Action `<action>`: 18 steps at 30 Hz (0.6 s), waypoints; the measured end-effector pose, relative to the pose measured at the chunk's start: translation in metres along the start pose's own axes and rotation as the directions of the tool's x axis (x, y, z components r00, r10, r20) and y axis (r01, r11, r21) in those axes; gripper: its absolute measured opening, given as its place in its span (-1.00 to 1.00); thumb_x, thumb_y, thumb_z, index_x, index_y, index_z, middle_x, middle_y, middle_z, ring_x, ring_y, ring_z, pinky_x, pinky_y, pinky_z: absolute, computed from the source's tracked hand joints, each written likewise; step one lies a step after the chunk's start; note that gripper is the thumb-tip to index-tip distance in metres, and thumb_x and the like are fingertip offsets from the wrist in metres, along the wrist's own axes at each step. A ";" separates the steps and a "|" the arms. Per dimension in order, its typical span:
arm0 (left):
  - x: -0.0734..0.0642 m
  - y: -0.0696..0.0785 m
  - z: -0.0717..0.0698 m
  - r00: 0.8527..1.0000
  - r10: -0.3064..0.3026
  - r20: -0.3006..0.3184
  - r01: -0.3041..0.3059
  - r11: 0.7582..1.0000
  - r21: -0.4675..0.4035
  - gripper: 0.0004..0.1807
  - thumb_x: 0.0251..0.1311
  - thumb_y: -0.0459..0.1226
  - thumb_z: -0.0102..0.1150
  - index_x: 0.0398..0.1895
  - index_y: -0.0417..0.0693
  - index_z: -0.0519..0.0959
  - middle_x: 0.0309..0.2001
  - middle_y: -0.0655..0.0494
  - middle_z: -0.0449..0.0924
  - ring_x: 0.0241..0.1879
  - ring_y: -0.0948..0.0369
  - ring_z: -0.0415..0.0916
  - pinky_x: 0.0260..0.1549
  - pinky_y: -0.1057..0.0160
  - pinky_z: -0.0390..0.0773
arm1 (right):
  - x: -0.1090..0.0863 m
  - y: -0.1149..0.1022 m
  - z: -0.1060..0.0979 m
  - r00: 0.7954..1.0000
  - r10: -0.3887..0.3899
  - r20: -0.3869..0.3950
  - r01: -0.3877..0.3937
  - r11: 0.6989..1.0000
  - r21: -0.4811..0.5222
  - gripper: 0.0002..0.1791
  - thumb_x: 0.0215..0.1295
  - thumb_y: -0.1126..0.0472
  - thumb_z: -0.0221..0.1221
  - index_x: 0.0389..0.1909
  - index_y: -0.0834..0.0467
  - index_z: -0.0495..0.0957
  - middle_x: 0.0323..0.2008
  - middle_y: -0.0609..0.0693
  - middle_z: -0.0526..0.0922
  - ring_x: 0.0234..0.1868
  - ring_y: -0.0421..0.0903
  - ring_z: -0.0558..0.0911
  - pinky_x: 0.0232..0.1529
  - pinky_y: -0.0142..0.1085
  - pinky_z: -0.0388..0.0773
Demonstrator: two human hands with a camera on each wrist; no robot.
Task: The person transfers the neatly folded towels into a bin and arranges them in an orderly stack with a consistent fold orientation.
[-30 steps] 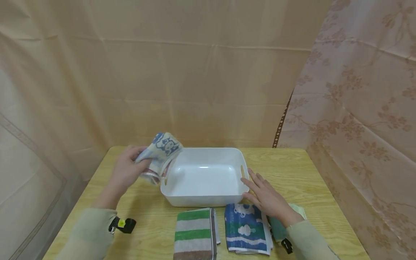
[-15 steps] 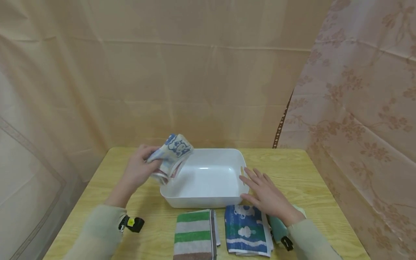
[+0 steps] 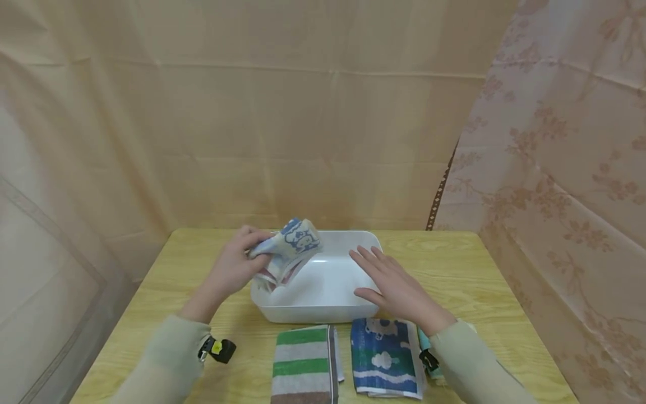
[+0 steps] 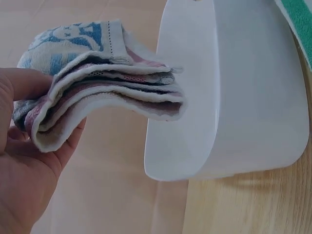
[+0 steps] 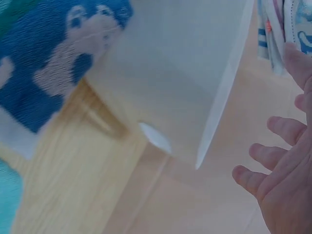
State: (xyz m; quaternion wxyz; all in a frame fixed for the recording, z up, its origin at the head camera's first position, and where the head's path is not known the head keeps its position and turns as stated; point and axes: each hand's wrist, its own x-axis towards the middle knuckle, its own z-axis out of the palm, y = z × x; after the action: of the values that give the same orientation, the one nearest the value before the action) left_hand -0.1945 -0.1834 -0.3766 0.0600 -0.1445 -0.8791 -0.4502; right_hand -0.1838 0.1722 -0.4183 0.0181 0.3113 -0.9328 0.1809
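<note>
A folded towel [image 3: 298, 247] with a blue and cream animal pattern is pinched between the thumb and fingers of my left hand [image 3: 237, 261], above the left part of a white plastic basin [image 3: 313, 313]. In the left wrist view the towel's stacked layers [image 4: 107, 87] show pinkish inner folds, and its free end hangs over the basin's rim [image 4: 180, 165]. My right hand [image 3: 396, 286] is spread with straight fingers over the basin's right end, holding nothing. In the right wrist view its fingers [image 5: 268, 156] stand apart from the basin wall [image 5: 180, 73].
In front of the basin lie a green, grey and brown striped towel [image 3: 303, 365] and a blue towel with a bear and tree [image 3: 386, 359]. A teal towel [image 3: 424, 341] is partly hidden under the right forearm. Curtains hang behind the wooden table [image 3: 444, 258].
My left hand has carried the towel rightward, from beside the basin's left end to over its inside. My right hand has left the right rim and moved left above the basin.
</note>
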 end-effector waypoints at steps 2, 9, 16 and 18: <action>0.000 0.002 0.004 0.999 0.028 0.020 -0.027 1.000 -0.012 -0.68 0.28 -0.43 0.24 0.09 -0.11 0.67 -0.01 0.00 0.48 -0.03 -0.01 0.53 -0.27 0.24 0.72 | 0.004 -0.003 -0.001 1.000 -0.007 -0.007 0.007 1.000 0.003 -0.12 0.46 -0.18 0.16 0.65 -0.06 0.00 0.62 0.06 0.07 0.60 0.24 0.05 0.54 0.20 0.04; -0.001 0.011 0.016 0.991 0.110 0.073 -0.107 0.993 -0.041 -0.68 0.27 -0.51 0.23 0.04 -0.12 0.69 -0.03 0.03 0.47 -0.06 -0.03 0.56 -0.46 0.34 0.72 | 0.017 -0.011 -0.004 0.997 -0.064 -0.041 0.065 0.998 0.020 -0.07 0.45 -0.14 0.20 0.65 0.04 -0.04 0.61 0.12 0.06 0.57 0.27 0.10 0.51 0.24 0.11; -0.003 0.016 0.024 0.973 0.203 0.107 -0.199 0.979 -0.047 -0.67 0.24 -0.56 0.22 0.02 -0.15 0.69 -0.04 0.03 0.46 -0.09 0.00 0.56 -0.48 0.33 0.71 | 0.025 -0.018 -0.006 0.997 -0.058 -0.043 0.061 0.996 0.064 -0.03 0.45 -0.17 0.19 0.67 -0.01 -0.13 0.64 0.04 -0.01 0.59 0.22 0.07 0.53 0.21 0.09; -0.004 0.017 0.025 0.964 0.235 0.125 -0.229 0.972 -0.058 -0.67 0.25 -0.57 0.23 0.02 -0.13 0.70 -0.05 0.04 0.44 -0.08 0.02 0.53 -0.47 0.34 0.71 | 0.026 -0.019 -0.007 0.997 -0.059 -0.049 0.063 0.995 0.081 -0.02 0.44 -0.16 0.20 0.67 -0.03 -0.14 0.64 0.02 -0.01 0.60 0.19 0.05 0.53 0.21 0.09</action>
State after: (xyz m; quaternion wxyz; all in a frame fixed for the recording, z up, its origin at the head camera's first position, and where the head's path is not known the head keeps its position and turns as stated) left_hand -0.1852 -0.1544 -0.3796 0.0512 -0.2771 -0.8483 -0.4483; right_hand -0.1945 0.1457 -0.4021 0.0322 0.3359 -0.9139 0.2258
